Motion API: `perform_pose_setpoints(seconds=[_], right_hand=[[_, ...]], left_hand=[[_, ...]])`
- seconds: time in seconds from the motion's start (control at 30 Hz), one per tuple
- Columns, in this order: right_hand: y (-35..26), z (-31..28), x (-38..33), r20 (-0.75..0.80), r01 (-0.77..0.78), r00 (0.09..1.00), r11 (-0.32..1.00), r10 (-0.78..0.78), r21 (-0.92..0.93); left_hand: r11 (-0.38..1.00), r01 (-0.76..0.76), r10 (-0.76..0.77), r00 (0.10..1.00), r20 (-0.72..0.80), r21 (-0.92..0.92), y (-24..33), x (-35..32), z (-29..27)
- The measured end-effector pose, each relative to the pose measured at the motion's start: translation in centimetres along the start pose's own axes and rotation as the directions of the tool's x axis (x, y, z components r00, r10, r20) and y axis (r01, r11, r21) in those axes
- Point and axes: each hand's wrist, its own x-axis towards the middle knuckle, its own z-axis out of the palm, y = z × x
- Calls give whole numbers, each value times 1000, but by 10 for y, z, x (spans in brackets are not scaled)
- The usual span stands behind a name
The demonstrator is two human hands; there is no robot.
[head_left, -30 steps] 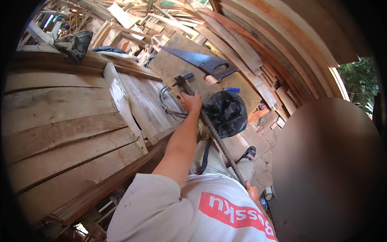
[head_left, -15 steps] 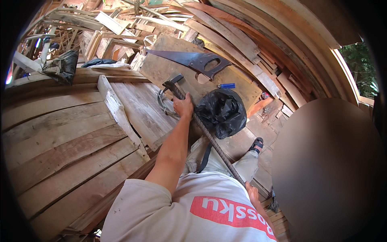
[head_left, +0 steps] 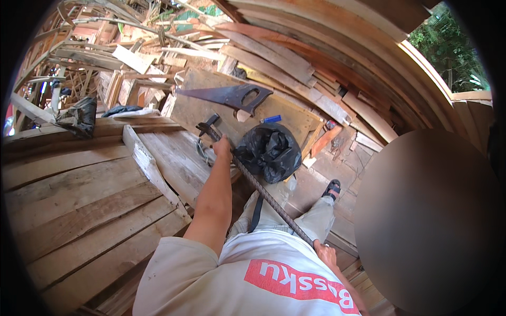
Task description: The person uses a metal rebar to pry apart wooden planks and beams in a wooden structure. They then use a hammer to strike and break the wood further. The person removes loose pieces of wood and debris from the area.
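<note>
A long ribbed steel bar (head_left: 268, 197) lies diagonally across the front of my body, its far end dark and bent or hooked. My left hand (head_left: 223, 148) is wrapped round it near that far end. Closer to my waist on the right, my right hand (head_left: 326, 254) grips its lower end. A dark metal piece (head_left: 213, 119) shows by the bar's tip; I cannot tell whether it is joined to it. Just right of my left hand sits a bunched black plastic bag (head_left: 270, 151). Beyond are a handsaw (head_left: 221, 97) and a small blue object (head_left: 271, 119) on a wooden board (head_left: 184, 113).
Wooden planks (head_left: 79, 197) form a surface on my left, with a raised pale board (head_left: 150, 163) along it. Stacked timber (head_left: 284, 63) and scrap wood fill the far side. A dark plastic-wrapped bundle (head_left: 84, 118) hangs at the far left. My sandalled foot (head_left: 332, 188) is on the floor.
The view has shifted, so the saw, bag and board appear farther left. Both hands keep their hold on the bar; the right hand now shows more fully.
</note>
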Motion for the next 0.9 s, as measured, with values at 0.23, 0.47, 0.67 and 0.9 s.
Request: perform_pose_setpoints(seconds=[0.23, 0.47, 0.67, 0.9], right_hand=[[-6, 10, -2, 86, -56, 995, 998, 54, 17], [-10, 15, 14, 76, -92, 993, 996, 93, -13], [-10, 19, 17, 67, -95, 993, 995, 96, -7], [8, 34, 21, 54, -89, 994, 995, 91, -38]], left_hand=[[987, -17, 18, 1000, -8, 160, 5, -28, -9], [982, -60, 69, 997, -43, 179, 18, -30, -11], [969, -13, 42, 993, -111, 245, 35, -46, -13], [959, -49, 93, 985, -146, 279, 21, -37, -11]])
